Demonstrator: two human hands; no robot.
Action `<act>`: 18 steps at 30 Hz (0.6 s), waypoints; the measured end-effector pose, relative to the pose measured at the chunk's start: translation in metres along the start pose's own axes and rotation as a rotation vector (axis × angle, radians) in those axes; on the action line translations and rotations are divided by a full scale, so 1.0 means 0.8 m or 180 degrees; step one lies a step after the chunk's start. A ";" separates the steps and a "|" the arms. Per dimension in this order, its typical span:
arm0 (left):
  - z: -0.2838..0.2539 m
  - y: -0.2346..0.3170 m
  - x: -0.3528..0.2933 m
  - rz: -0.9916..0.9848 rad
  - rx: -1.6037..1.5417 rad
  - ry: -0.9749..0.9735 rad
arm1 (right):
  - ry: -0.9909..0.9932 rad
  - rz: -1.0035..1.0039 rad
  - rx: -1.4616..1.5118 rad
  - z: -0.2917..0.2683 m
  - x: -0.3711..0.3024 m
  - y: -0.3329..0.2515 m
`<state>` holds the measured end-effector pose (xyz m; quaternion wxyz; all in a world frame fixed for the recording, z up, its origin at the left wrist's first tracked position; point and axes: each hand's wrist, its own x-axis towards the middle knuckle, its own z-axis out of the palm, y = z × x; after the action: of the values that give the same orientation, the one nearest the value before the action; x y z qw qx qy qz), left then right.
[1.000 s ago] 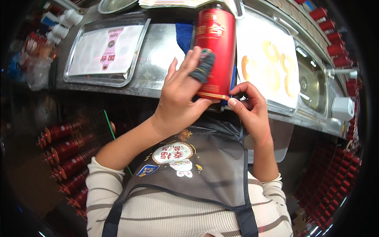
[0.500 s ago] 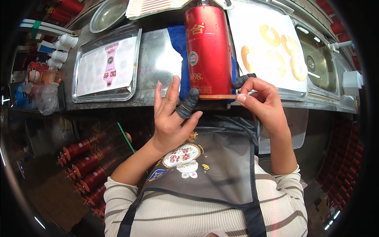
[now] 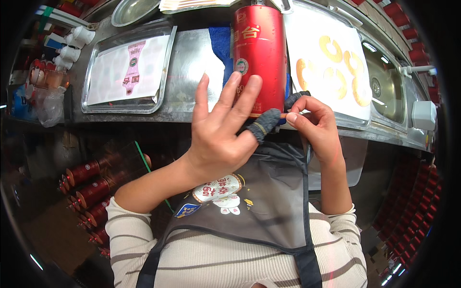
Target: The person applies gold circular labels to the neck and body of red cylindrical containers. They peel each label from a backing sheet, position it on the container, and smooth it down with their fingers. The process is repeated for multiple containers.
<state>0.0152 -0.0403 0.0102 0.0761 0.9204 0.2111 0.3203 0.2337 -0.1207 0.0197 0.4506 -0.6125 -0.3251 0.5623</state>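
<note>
A glossy red bottle (image 3: 264,53) lies on a blue cloth (image 3: 220,48), its neck pointing away and its base toward me. A narrow gold-orange strip (image 3: 282,115) runs along the base edge. My left hand (image 3: 223,127) is open, its fingers spread over the bottle's lower left side. Its index finger, in a grey knitted finger cover (image 3: 265,125), rests at the strip and hides much of it. Thumb and finger of my right hand (image 3: 317,125) pinch the strip's right end. That hand's index finger also wears a grey cover (image 3: 296,98).
On the left, a clear tray (image 3: 165,79) holds a sheet with a pink label (image 3: 133,62). A white sheet (image 3: 297,29) with gold C-shaped stickers (image 3: 330,49) lies on the right, beside a metal sink (image 3: 389,93). Several red bottles (image 3: 93,192) stand below left.
My left hand has moved right, its covered index finger now over the strip at the bottle's base. My right hand keeps its pinch. The whole view has shifted slightly.
</note>
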 end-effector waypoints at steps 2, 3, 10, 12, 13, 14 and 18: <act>0.002 0.010 0.018 0.0156 0.0163 -0.0141 | 0.0015 -0.0026 0.0033 0.000 0.001 0.006; 0.018 0.012 0.023 0.0174 0.0188 0.0095 | 0.0010 -0.0045 0.0049 0.001 0.001 0.008; 0.022 -0.016 0.002 -0.0728 -0.0833 0.0219 | 0.0022 -0.0283 -0.0454 0.003 0.000 0.001; 0.020 -0.020 -0.012 -0.0850 -0.1096 0.0204 | 0.0030 -0.0226 -0.0526 0.002 -0.006 -0.006; 0.016 -0.022 -0.024 -0.0814 -0.0994 0.0177 | 0.0027 -0.0216 -0.0551 0.002 -0.006 -0.007; 0.015 -0.023 -0.037 -0.0816 -0.0911 0.0128 | 0.0032 -0.0246 -0.0507 0.002 -0.006 -0.007; 0.008 -0.023 -0.058 -0.0667 -0.0628 -0.0049 | 0.0063 -0.0251 -0.0342 0.003 -0.005 -0.005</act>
<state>-0.0204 -0.0439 -0.0258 0.2009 0.8837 0.2730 0.3227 0.2315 -0.1226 0.0248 0.4420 -0.6281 -0.3742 0.5197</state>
